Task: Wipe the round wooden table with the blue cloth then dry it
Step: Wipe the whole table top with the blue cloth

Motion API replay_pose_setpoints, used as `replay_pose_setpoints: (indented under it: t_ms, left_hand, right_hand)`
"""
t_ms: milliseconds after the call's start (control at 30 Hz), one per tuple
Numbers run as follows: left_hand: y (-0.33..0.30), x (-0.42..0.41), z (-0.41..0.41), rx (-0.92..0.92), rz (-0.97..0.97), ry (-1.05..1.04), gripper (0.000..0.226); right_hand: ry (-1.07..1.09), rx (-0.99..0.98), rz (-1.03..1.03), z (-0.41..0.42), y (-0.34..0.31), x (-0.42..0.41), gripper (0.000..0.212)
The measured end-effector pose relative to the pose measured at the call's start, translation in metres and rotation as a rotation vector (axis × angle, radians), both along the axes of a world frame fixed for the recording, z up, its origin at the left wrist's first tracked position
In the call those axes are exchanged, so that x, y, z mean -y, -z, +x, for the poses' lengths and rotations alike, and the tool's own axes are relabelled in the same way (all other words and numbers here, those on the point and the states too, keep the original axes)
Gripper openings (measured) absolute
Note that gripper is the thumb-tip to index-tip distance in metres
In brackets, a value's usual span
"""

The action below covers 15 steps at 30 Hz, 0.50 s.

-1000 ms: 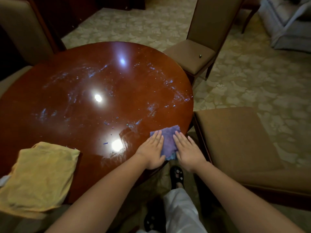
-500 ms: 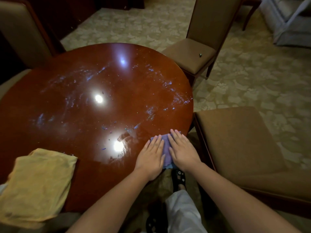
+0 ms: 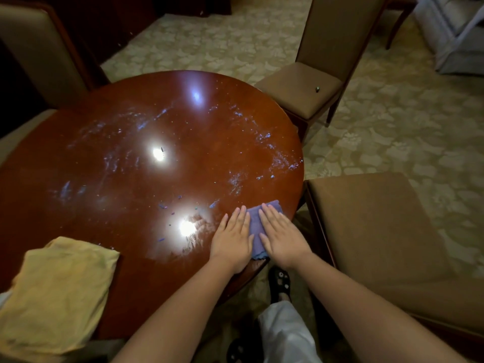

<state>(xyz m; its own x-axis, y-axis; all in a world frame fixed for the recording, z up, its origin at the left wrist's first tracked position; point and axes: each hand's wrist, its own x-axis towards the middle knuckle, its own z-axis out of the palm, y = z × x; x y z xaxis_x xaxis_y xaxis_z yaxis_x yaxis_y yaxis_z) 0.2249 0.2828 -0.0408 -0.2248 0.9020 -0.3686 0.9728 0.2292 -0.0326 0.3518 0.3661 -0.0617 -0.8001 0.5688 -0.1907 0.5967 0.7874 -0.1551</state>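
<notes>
Here, labelled from largest to smallest:
Round wooden table (image 3: 136,163): glossy red-brown top with bright light reflections, wet bluish smears across its far and right parts, and small blue flecks near the near-right edge.
Chairs: one padded seat (image 3: 379,231) just beside the table's right edge; a second, high-backed chair (image 3: 327,61) at the far-right edge, with a small dark object on its seat; a third chair back (image 3: 34,48) at the far-left edge.
Yellow cloth (image 3: 60,292): folded, lying on the near-left edge of the table, partly overhanging it.
Left hand (image 3: 233,239): palm down at the near-right edge, fingers straight and close together, pressing flat on the left part of the blue cloth.
Right hand (image 3: 281,235): palm down just beside the left hand, fingers straight and slightly spread, pressing flat on the right part of the same cloth.
Blue cloth (image 3: 255,224): on the table's near-right edge, showing between and beyond the two hands, its near hem at the table's rim.
</notes>
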Motion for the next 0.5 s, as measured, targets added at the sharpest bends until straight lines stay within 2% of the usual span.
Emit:
replay_pose_setpoints:
  t_ms: [67,200,267,333,400,500]
  left_hand:
    - [-0.001,-0.005,0.000,-0.022,0.006,-0.020,0.058]
    - [0.005,0.006,0.007,-0.046,0.002,-0.011,0.057]
    - [0.008,0.006,0.006,-0.038,0.004,-0.007,0.057]
    - [0.005,-0.003,-0.001,-0.024,0.031,-0.020,0.058]
    - [0.002,-0.013,-0.010,0.006,0.109,-0.025,0.054]
    - [-0.002,-0.021,-0.020,0.091,0.300,-0.095,0.035]
  right_hand:
    - [-0.034,0.004,-0.031,-0.002,-0.002,-0.006,0.079]
    - [0.037,0.031,-0.060,0.004,0.017,0.011,0.074]
    - [0.030,0.009,-0.010,0.002,0.014,0.008,0.069]
    - [-0.031,-0.001,0.017,-0.006,0.004,-0.006,0.077]
    - [-0.048,0.028,-0.012,-0.012,0.001,-0.017,0.088]
    - [-0.068,0.037,-0.015,-0.011,0.004,-0.015,0.084]
